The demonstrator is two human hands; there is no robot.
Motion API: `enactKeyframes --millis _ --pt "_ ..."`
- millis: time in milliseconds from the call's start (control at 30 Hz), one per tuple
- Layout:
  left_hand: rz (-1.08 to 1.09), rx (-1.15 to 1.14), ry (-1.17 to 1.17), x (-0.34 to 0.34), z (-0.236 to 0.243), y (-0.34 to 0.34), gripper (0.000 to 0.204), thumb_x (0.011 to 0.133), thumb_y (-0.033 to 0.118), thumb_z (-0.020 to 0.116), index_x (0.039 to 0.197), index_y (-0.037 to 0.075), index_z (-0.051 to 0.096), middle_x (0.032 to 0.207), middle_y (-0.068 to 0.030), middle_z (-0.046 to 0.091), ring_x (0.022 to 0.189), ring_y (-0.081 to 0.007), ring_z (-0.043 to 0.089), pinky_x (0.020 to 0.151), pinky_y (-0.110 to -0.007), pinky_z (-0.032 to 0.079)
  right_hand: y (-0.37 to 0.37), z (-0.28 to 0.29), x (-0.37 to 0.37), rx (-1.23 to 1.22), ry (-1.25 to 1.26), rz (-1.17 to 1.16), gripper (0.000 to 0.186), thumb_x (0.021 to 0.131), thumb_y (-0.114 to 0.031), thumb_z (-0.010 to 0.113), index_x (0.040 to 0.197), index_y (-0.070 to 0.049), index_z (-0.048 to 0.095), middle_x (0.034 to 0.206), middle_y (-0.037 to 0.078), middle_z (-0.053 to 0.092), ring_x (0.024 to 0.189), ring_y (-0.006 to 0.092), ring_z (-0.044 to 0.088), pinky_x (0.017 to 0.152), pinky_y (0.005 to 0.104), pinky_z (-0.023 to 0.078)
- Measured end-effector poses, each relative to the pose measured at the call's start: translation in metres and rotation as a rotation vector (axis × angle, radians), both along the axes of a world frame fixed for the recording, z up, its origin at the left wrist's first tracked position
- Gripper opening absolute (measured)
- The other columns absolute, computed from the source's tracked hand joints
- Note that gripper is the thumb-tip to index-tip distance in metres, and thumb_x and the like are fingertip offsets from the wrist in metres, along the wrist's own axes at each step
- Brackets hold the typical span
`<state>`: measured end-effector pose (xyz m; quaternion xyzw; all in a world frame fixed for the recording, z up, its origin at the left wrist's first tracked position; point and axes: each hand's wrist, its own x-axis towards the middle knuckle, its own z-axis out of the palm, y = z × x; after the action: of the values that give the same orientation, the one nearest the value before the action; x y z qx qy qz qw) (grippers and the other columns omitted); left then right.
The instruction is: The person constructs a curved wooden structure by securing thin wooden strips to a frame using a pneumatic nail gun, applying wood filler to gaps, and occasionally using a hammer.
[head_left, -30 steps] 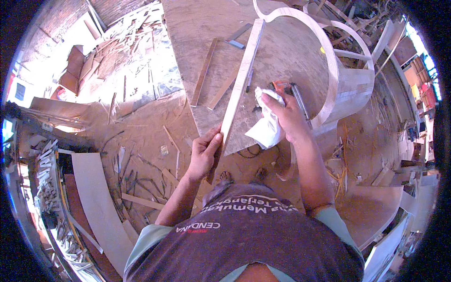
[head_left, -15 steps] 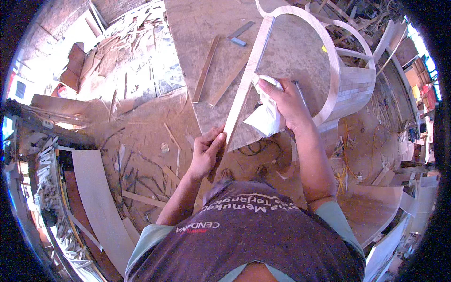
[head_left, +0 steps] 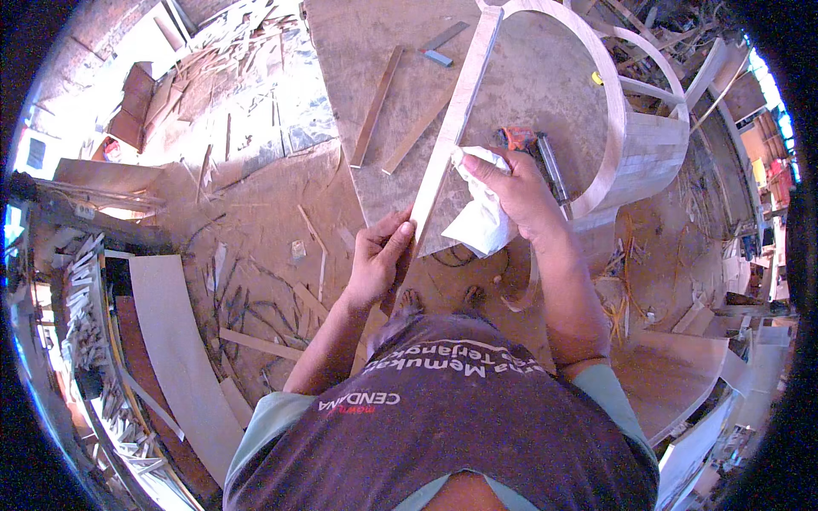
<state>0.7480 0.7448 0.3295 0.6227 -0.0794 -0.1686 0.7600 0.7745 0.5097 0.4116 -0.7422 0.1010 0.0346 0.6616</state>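
Observation:
A long, pale wooden strip (head_left: 460, 111) runs slantwise from my left hand (head_left: 382, 255) up to the far side of the worktable (head_left: 341, 51). My left hand is closed around its near end, thumb on top. In my right hand (head_left: 521, 192) is a crumpled white plastic bag (head_left: 481, 209), squeezed between thumb and fingers. The bag's upper tip lies at the right edge of the strip; whether anything comes out of it is too small to tell. Just beyond my right hand lies a red and grey power tool (head_left: 532, 145), partly covered by the hand.
A curved wooden frame (head_left: 615, 94) with a slatted side stands at the right of the table. Two brown wood strips (head_left: 375, 106) and a small blue-ended block (head_left: 439, 58) lie left of my strip. Wood scraps (head_left: 264, 341) litter the floor; a curved panel (head_left: 175, 341) leans at left.
My right hand and the white bag have slid nearer along the strip, toward my left hand. The red and grey tool shows more now. The view has shifted slightly.

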Motion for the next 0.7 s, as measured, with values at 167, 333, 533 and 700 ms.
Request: enactKeyframes --millis 167,333,533,700 --pt "0.007 -0.002 0.026 0.006 -0.002 -0.006 0.036 0.106 0.018 0.055 0.138 0.003 0.061 0.073 0.0078 0.053 0.052 -0.0004 0.040 0.045 -0.020 0.028 0.003 -0.006 -0.004 -0.122 0.025 0.039 0.040 0.091 -0.034 0.076 0.111 0.000 0.072 0.094 0.003 0.071 0.081 0.0098 0.063 0.072 0.0265 0.050" --pt "0.014 -0.046 0.039 0.015 0.002 -0.016 0.036 0.105 0.019 0.056 0.137 0.002 0.062 0.076 0.0076 0.057 0.055 -0.0005 0.041 0.049 -0.020 0.028 0.004 -0.006 -0.008 0.016 0.037 0.086 0.039 0.092 -0.033 0.076 0.111 0.000 0.072 0.096 0.004 0.071 0.083 0.0104 0.064 0.073 0.0269 0.050" --pt "0.046 0.014 0.066 0.023 0.009 -0.024 0.037 0.106 0.019 0.056 0.139 0.003 0.061 0.076 0.0087 0.057 0.059 0.0006 0.042 0.052 -0.019 0.029 0.006 -0.017 -0.011 -0.060 0.088 0.138 0.039 0.092 -0.033 0.076 0.113 0.000 0.072 0.098 0.004 0.071 0.084 0.0109 0.064 0.074 0.0272 0.050" --pt "0.041 -0.115 0.152 0.037 0.006 -0.035 0.038 0.105 0.019 0.056 0.139 0.001 0.059 0.081 0.0080 0.060 0.063 0.0004 0.043 0.055 -0.019 0.031 0.003 -0.032 -0.008 -0.151 0.073 0.179 0.039 0.093 -0.033 0.074 0.115 0.000 0.072 0.096 0.003 0.071 0.084 0.0101 0.063 0.074 0.0273 0.050"
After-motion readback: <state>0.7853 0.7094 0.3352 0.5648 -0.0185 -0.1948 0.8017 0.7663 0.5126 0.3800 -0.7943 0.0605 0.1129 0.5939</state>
